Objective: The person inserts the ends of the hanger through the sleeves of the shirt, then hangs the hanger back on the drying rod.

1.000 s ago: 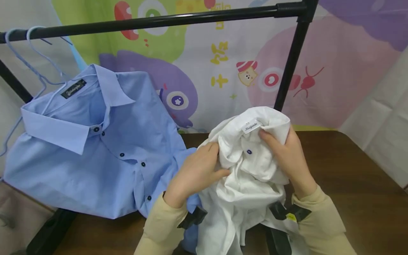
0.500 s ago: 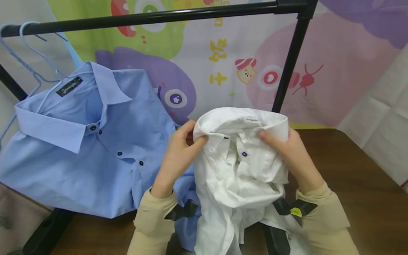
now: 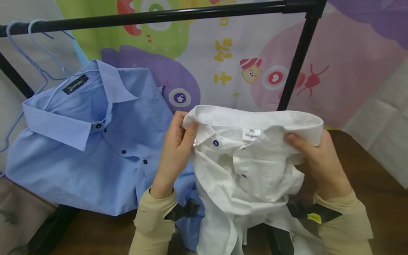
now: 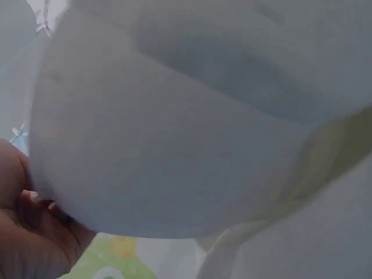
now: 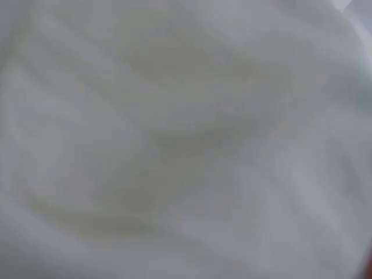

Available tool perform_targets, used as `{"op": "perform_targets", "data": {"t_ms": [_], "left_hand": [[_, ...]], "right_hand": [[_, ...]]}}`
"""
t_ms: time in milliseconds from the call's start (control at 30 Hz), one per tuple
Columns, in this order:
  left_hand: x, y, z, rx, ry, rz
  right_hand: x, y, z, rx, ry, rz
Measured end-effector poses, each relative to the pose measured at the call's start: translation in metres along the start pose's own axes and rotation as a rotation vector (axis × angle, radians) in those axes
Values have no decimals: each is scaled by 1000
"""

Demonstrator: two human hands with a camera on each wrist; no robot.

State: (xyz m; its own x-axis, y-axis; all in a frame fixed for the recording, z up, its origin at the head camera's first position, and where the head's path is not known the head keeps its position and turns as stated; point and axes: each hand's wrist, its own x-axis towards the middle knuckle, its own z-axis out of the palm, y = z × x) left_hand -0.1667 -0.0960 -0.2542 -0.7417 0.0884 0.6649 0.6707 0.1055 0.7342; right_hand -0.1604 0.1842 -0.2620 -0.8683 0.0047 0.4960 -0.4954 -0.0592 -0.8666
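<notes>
A white shirt (image 3: 255, 191) with dark blue buttons is spread between my two hands at its collar (image 3: 261, 118). My left hand (image 3: 172, 152) pinches the collar's left end between thumb and fingers. At the right end, my right hand (image 3: 325, 163) grips the collar with its thumb on the inner side and its fingers hidden behind. A small white label (image 3: 251, 134) shows inside the neck. The shirt's lower part hangs down in folds. White cloth (image 4: 145, 151) fills most of the left wrist view, and blurred white cloth (image 5: 186, 139) covers nearly all of the right wrist view.
To the left, a light blue shirt (image 3: 134, 117) hangs on a blue wire hanger, with two hanger hooks (image 3: 38, 21) over the black rack bar (image 3: 159, 16). A black upright (image 3: 298, 63) stands behind the white shirt. Below lies a dark brown table (image 3: 382, 202).
My left hand has moved from the shirt's front up to the collar's left end. My right hand has shifted right, and the crumpled collar is now stretched wide.
</notes>
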Motion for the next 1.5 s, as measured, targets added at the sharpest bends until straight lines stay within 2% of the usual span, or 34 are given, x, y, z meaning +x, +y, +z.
{"op": "perform_targets", "data": {"t_ms": [133, 200, 233, 400, 467, 567, 667, 733, 833, 933, 1033, 1067, 1167, 1267, 1367, 1500], "left_hand": [[-1, 3, 5, -62, -5, 39], [-1, 5, 7, -106, 8, 54], [-2, 6, 8, -124, 21, 61], [-3, 11, 7, -150, 128, 93], [-3, 12, 6, -148, 154, 107], [-2, 11, 3, -137, 167, 125], [0, 7, -1, -112, 193, 128], [2, 4, -4, -88, 224, 105], [4, -2, -8, -32, 248, 32], [6, -8, -11, 9, 209, -65], [6, -13, -13, -28, 117, -139], [6, -15, -14, -53, 80, -155], [6, -18, -16, -128, -35, -209], [6, -21, -18, -153, -129, -251], [7, -22, -19, -162, -161, -249], [10, -26, -20, -186, -127, -189]], "right_hand": [[-5, -11, -2, 4, 98, -23], [-6, -18, -4, -25, 94, -40], [-5, -22, -4, -65, 89, -53], [12, -46, 1, -407, 64, -178], [21, -55, 4, -487, 80, -225], [27, -58, 7, -497, 73, -247], [27, -49, 7, -481, 27, -214], [25, -39, 5, -469, -37, -172], [21, -23, 3, -408, -129, -117], [17, -8, 3, -230, -173, -92], [13, 1, 7, -66, -126, -87], [13, 3, 8, -50, -100, -84], [11, 7, 10, -105, 4, -54], [8, 12, 9, -147, 50, -37], [8, 18, 8, -112, 11, -78], [13, 23, 7, -42, -84, -190]]}}
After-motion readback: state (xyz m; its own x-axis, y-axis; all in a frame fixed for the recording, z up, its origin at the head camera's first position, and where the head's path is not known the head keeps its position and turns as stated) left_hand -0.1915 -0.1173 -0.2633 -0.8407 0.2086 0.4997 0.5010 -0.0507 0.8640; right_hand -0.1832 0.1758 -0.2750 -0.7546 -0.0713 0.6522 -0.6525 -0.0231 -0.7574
